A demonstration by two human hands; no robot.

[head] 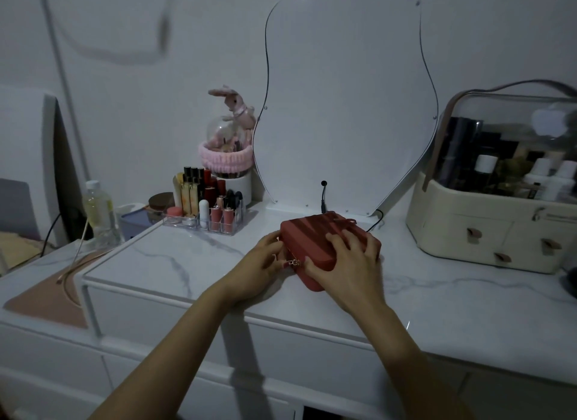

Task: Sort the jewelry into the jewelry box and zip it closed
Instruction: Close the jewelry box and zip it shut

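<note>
A red jewelry box (312, 235) lies with its lid down on the white marble vanity top (175, 263), in front of the mirror. My right hand (349, 263) rests on the lid, its fingers spread over the top and its thumb at the front edge. My left hand (265, 263) is at the box's left front corner, its fingers pinching the metal zipper pull (293, 262). No loose jewelry shows on the table.
A wavy-edged mirror (343, 107) stands behind the box, with a black cable plug (323, 198) at its base. A clear lipstick organizer (206, 210) and a bottle (98, 210) stand at left. A cream cosmetic case (487, 232) fills the right side.
</note>
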